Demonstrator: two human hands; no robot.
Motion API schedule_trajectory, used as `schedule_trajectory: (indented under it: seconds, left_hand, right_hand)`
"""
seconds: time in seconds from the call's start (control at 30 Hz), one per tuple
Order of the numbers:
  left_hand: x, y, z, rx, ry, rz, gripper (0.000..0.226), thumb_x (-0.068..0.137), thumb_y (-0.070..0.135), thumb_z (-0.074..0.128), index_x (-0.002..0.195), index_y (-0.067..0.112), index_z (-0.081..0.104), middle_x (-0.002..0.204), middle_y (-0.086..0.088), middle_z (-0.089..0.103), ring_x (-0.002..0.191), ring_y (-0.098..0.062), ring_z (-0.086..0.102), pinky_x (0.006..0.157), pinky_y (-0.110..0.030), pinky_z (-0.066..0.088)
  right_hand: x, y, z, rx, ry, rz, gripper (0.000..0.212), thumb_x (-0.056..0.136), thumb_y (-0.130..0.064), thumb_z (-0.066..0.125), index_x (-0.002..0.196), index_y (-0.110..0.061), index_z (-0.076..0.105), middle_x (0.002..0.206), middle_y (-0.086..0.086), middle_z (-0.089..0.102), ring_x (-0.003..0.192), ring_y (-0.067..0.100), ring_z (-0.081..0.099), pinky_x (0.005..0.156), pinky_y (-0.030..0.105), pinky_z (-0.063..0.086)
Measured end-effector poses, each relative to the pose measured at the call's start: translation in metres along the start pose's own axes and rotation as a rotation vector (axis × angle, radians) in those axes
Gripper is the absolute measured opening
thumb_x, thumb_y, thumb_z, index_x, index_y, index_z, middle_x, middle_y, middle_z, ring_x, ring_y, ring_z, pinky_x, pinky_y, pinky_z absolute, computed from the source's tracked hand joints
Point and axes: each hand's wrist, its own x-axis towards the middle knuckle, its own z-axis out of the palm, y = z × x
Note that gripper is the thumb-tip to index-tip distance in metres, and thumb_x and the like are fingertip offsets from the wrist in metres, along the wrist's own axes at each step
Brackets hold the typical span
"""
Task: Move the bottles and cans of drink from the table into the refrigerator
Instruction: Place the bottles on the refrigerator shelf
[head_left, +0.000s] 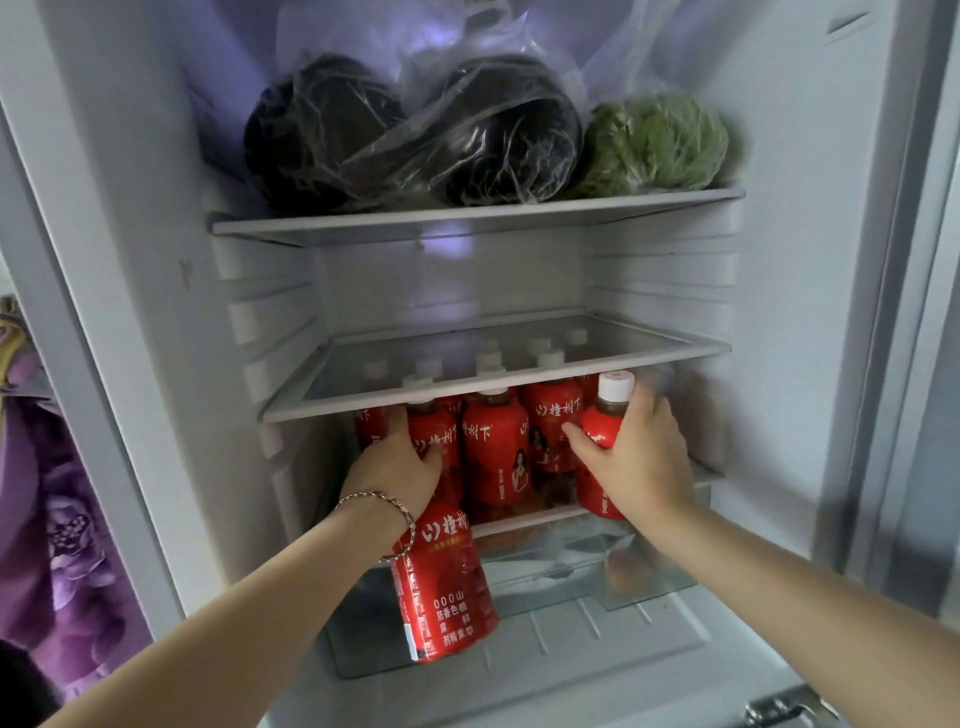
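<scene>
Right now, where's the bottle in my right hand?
In the head view, the right hand holds the white-capped bottle at the right end of the lower shelf, beside the red bottles, under the glass shelf.

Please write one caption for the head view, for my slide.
Right hand sets a bottle on the fridge's lower shelf; left hand touches another in the row.
</scene>
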Motion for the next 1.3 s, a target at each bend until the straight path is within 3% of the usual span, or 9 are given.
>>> schedule_trajectory:
  seconds: [0.17,0.23,0.3,0.5,0.7,0.8,0.93,1.17,1.3]
  left_hand:
    - [-0.003,-0.001,0.0,0.009,0.002,-0.001,0.06,0.097,0.035,0.041,0.147,0.024,0.009,0.067,-0.004,0.056,0.053,-0.012,0.054,0.045,-0.021,0.04]
    - [-0.003,0.0,0.0,0.012,0.001,-0.009,0.06,0.097,0.035,0.04,0.148,0.025,0.009,0.067,-0.003,0.056,0.052,-0.012,0.053,0.044,-0.021,0.039]
    - [-0.003,0.0,0.0,0.022,-0.001,-0.012,0.061,0.097,0.036,0.04,0.148,0.025,0.008,0.067,-0.003,0.056,0.053,-0.012,0.054,0.045,-0.022,0.043]
    - [-0.004,0.002,0.0,0.025,0.017,-0.023,0.061,0.097,0.036,0.04,0.148,0.027,0.007,0.066,-0.002,0.055,0.052,-0.01,0.052,0.044,-0.02,0.036]
    - [-0.006,0.001,0.001,0.015,0.015,-0.037,0.062,0.097,0.038,0.039,0.148,0.028,0.005,0.067,-0.001,0.055,0.052,-0.009,0.052,0.043,-0.019,0.036]
    - [-0.005,0.0,0.001,-0.003,0.014,-0.04,0.061,0.097,0.038,0.04,0.148,0.028,0.006,0.067,-0.002,0.055,0.051,-0.01,0.051,0.043,-0.02,0.036]
    - [-0.014,-0.001,-0.006,-0.041,0.115,-0.03,0.048,0.097,0.034,0.04,0.141,0.021,0.027,0.072,0.001,0.055,0.061,-0.015,0.057,0.055,-0.026,0.045]
    - [-0.042,0.0,-0.035,0.02,0.409,0.082,0.039,0.094,0.044,0.042,0.081,0.01,0.056,0.068,-0.003,0.063,0.066,-0.024,0.061,0.061,-0.035,0.05]
    - [-0.031,-0.004,-0.038,-0.089,0.41,0.002,0.042,0.094,0.047,0.04,0.076,0.013,0.057,0.065,0.002,0.06,0.061,-0.019,0.058,0.058,-0.033,0.049]
  right_hand:
    - [0.022,-0.012,0.011,-0.303,-0.263,0.128,0.088,0.083,-0.062,0.052,0.145,-0.011,0.018,0.133,0.015,0.04,0.116,0.033,0.048,0.088,0.04,0.044]
    - [0.032,-0.014,0.013,-0.314,-0.324,0.22,0.089,0.084,-0.061,0.052,0.149,-0.016,0.01,0.132,0.017,0.035,0.108,0.032,0.052,0.079,0.036,0.045]
    - [0.042,-0.009,0.015,-0.169,-0.373,0.325,0.087,0.087,-0.053,0.055,0.149,-0.018,0.006,0.129,0.02,0.034,0.099,0.034,0.058,0.071,0.034,0.045]
    - [0.064,0.027,0.041,0.026,-0.43,0.32,0.071,0.097,-0.014,0.043,0.151,-0.014,-0.002,0.14,0.028,0.033,0.118,0.041,0.049,0.097,0.042,0.041]
    - [0.027,0.013,0.034,0.258,-0.437,0.111,0.047,0.088,-0.006,0.054,0.133,-0.008,0.044,0.138,0.015,0.042,0.125,0.029,0.046,0.108,0.035,0.036]
    - [-0.011,-0.016,0.02,0.356,-0.534,0.006,0.072,0.086,-0.02,0.063,0.146,-0.016,0.024,0.142,0.005,0.027,0.124,0.017,0.042,0.106,0.027,0.033]
    - [-0.029,-0.043,0.032,0.357,-0.626,0.015,0.101,0.075,-0.05,0.07,0.149,-0.02,0.007,0.145,0.009,0.023,0.135,0.024,0.03,0.112,0.043,0.031]
    - [-0.034,-0.064,0.045,0.202,-0.574,0.22,0.109,0.081,-0.051,0.064,0.148,-0.004,-0.008,0.152,0.017,0.011,0.141,0.033,0.016,0.114,0.042,0.019]
    - [-0.077,-0.088,0.032,0.348,-0.411,-0.168,0.096,0.079,-0.067,0.036,0.15,-0.012,0.001,0.15,0.001,0.004,0.138,0.014,0.003,0.119,0.037,0.01]
